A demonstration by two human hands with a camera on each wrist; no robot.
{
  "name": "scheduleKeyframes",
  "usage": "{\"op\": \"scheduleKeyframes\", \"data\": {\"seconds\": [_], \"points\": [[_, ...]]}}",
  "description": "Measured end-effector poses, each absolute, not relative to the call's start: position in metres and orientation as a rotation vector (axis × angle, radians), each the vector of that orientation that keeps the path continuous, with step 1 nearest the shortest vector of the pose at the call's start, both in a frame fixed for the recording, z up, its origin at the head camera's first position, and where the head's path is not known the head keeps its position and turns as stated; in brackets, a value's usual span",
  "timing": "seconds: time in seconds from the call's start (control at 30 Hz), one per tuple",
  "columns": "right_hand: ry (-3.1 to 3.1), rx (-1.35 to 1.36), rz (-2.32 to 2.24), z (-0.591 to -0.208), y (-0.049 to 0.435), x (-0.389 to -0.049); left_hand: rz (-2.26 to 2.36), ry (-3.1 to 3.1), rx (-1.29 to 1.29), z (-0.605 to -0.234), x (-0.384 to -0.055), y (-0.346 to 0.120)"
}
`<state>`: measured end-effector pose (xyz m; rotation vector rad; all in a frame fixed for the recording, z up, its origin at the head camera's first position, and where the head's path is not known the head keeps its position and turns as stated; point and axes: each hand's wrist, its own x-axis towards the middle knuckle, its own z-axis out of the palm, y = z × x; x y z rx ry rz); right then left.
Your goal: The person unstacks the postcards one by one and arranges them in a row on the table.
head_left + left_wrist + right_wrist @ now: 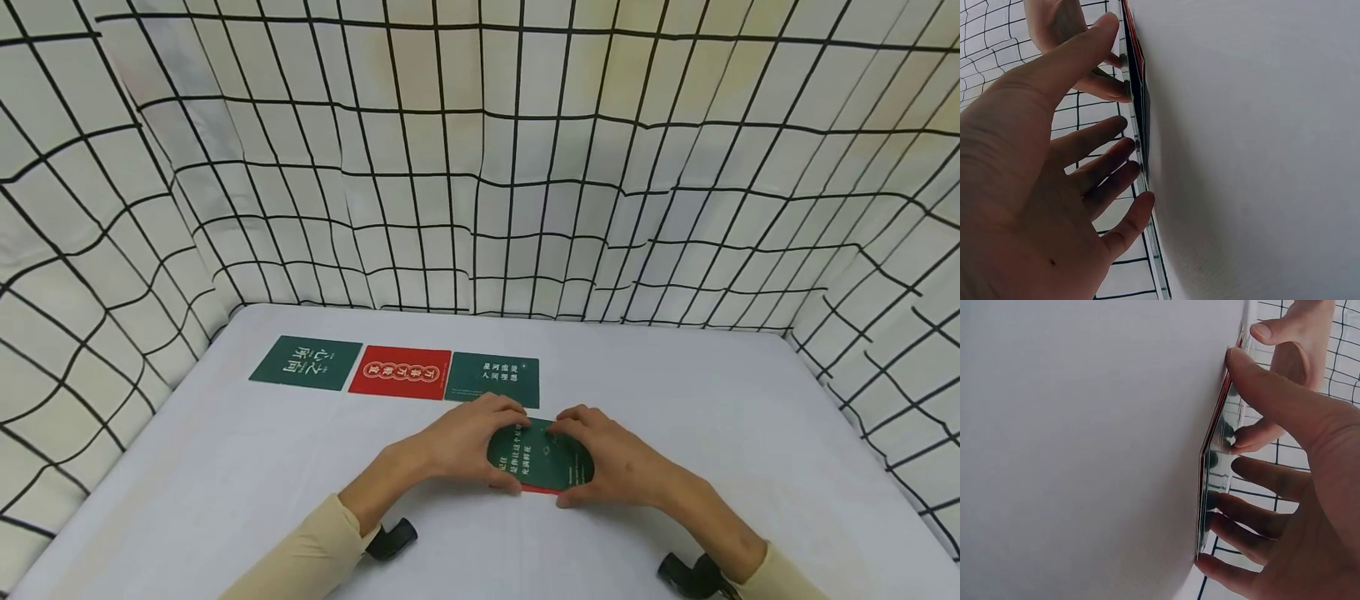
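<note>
A stack of cards lies on the white table, a green printed card on top and a red edge showing beneath it. My left hand holds the stack from the left, thumb by the near edge and fingers by the far edge. On the opposite side my right hand holds it the same way; its thumb touches the stack's edge in the right wrist view. From the left wrist, the stack appears edge-on, with the left fingers against its top.
Beyond the hands lie a green card, a red card and another green card in a row. White cloth covers the table. Black netting over white sheets surrounds the table's back and sides.
</note>
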<state>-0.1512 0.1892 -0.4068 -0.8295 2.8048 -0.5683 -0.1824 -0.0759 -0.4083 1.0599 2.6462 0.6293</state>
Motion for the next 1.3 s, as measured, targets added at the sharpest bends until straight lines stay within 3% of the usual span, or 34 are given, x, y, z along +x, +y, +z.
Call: {"op": "scheduleKeyframes", "data": {"seconds": [1.3], "points": [[2.789,-0.829,-0.647,-0.402,0.1903,-0.1445,0.633,2.624,1.067,-0.4047,-0.1814,-0.0724]]}}
